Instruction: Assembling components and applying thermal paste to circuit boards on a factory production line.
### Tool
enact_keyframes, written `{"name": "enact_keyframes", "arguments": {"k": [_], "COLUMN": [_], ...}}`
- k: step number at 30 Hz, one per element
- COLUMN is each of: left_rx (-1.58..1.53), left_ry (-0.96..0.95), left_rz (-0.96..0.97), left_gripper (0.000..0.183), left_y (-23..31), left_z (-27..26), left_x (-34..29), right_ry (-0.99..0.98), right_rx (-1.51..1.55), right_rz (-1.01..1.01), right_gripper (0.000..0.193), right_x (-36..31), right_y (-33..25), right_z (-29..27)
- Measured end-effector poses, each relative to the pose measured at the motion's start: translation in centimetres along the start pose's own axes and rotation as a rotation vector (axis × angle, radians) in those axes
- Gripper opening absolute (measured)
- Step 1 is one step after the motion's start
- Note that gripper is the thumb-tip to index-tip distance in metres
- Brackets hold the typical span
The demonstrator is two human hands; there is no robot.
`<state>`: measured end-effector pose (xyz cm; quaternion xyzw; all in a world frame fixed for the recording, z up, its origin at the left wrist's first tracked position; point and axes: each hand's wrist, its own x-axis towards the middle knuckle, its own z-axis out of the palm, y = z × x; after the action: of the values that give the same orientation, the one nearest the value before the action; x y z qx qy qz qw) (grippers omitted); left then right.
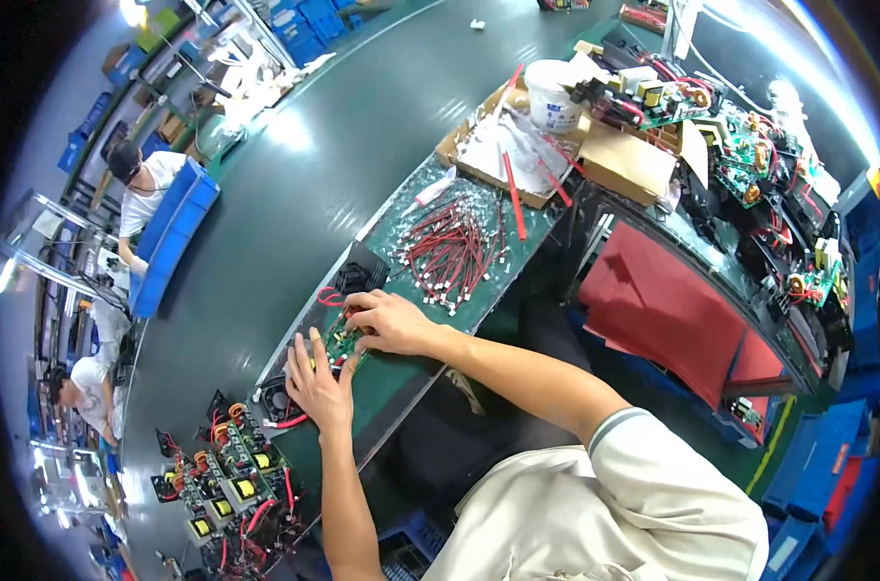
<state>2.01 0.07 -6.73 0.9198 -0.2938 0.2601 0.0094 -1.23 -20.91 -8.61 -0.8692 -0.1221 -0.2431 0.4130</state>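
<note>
A small green circuit board (pixel 340 341) lies at the near side of the worktable, between my two hands and partly covered by them. My left hand (pixel 321 389) rests over its left end with the fingers stretched out and apart. From the right, my right hand (pixel 392 323) reaches in, its fingers bent down onto the board's other end; the fingertips are partly hidden. Just beyond the board stands a black finned part (pixel 364 268), with a red wire loop (pixel 331 296) beside it. A black fan (pixel 273 395) sits left of my left hand.
Red wires with white connectors (pixel 452 250) lie spread beyond my right hand, near a white tube (pixel 435 187). Assembled circuit boards (pixel 232 484) crowd the lower left. A cardboard tray (pixel 450 153) and white bucket (pixel 553 95) stand farther off. Across the green surface, a person handles a blue bin (pixel 176 237).
</note>
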Motion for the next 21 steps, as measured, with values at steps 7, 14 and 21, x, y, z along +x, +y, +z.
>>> {"name": "enact_keyframes", "arguments": {"k": [7,14,21], "left_rx": [-0.355,-0.510,-0.652], "left_ry": [0.307,0.437,0.413], "left_rz": [-0.237,-0.377,-0.272], "left_gripper": [0.052,0.026,0.016], "left_y": [-8.1,-11.0,-6.2], "left_z": [-1.3,2.4,2.0], "left_x": [3.0,5.7,5.2], "right_ry": [0.279,-0.226,0.444], "right_rx": [-0.247,-0.900,-0.505], "right_rz": [0.172,0.438,0.309], "right_gripper": [0.047,0.088,0.029], "right_x": [-3.9,-7.5,-4.0], "right_y": [-4.0,2.7,9.1], "right_z": [-18.4,-22.9,-25.3]}}
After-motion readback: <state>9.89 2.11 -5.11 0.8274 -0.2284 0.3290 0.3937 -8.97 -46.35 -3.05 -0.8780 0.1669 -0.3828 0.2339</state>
